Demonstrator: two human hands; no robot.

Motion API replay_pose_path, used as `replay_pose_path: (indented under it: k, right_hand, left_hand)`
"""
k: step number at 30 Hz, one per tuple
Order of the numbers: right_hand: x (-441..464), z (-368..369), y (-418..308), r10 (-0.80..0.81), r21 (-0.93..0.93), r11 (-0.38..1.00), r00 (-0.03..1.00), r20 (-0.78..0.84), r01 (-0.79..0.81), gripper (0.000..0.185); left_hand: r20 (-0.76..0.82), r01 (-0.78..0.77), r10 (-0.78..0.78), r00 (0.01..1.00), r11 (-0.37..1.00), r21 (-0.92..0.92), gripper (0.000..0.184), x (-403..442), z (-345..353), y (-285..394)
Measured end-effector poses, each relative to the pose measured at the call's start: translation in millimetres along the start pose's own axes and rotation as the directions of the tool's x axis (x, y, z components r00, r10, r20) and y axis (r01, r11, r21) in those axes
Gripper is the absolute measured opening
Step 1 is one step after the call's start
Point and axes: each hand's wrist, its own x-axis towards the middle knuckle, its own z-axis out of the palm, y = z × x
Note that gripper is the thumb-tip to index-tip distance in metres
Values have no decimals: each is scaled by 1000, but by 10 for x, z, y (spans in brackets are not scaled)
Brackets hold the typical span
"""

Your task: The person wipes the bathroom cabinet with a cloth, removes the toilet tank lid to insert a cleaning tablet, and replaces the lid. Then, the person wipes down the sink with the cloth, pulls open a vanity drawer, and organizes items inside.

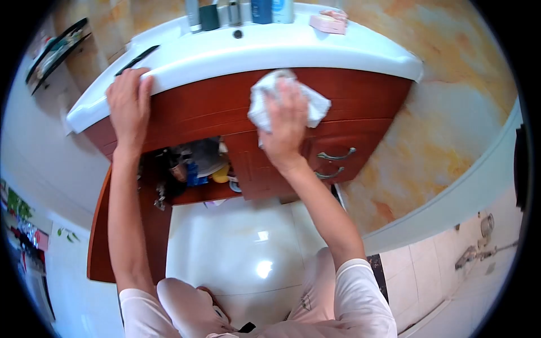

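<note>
So the right hand (pixel 286 121) lies over a crumpled white cloth (pixel 261 101) on the cabinet front (pixel 355 93), just under the front edge of the washbasin (pixel 338 54), long axis roughly sideways, loose corner poking right. Left hand (pixel 129 101) sits on the basin's left rim; can't tell if either's gripping.

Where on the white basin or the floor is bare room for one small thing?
Free: the right end of the white basin, between pink box and right corner; the floor between red cabinet and knees. Crowded: basin's back, with green cup and blue bottle; left rim, under the left hand and a dark slim item.
</note>
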Motion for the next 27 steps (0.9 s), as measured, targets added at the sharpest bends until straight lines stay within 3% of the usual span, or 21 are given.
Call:
replay_pose_path:
  k: [2, 4, 5, 7, 9, 11, 14, 16, 22, 23, 27]
  right_hand:
    - [-12, 160, -280, -128, 5, 992, 990, 54, 128, 32]
    - [-9, 72, -103, -224, -10, 974, 966, 127, 227, 28]
    - [-15, -6, -2, -228, -17, 973, 966, 120, 232, 26]
    - [-72, -170, 212, -212, -47, 976, 976, 56, 215, 25]
    - [-101, -349, 335, -85, -61, 994, 996, 40, 88, 38]
    - [-61, -331, 210, -15, -62, 998, 999, 45, 18, 49]
    - [62, -49, -215, -81, -6, 997, 995, 66, 81, 51]
    - [75, 235, -578, -156, -4, 987, 980, 124, 158, 48]
    - [153, 1002, -1595, -360, 26, 933, 928, 101, 359, 35]
    - [157, 1085, -1773, -377, 89, 925, 919, 110, 369, 27]
    - [219, 1503, -2436, -617, 300, 775, 770, 164, 557, 30]
  left_hand:
    - [-57, -1, -4, 998, 995, -97, 24, 2, -16, 19]
    - [-202, -16, -23, 979, 982, -190, 33, -81, -73, 188]
    - [-140, 2, -30, 990, 981, -196, 43, -239, -193, 364]
    - [-25, 19, -29, 999, 951, -310, 47, -708, -378, 678]
    - [182, 59, 36, 983, 868, -494, 50, -1448, -395, 895]
    - [404, 198, 25, 914, 843, -500, 50, -2000, -552, 1062]
    - [480, 388, -121, 869, 769, -508, 40, -2360, -692, 1047]
    - [445, 410, -179, 877, 761, -503, 36, -2413, -724, 936]
    - [408, 464, -278, 869, 745, -480, 31, -2521, -874, 661]
    - [405, 473, -292, 866, 740, -478, 30, -2537, -879, 646]
    - [380, 448, -283, 881, 758, -474, 29, -2508, -906, 624]
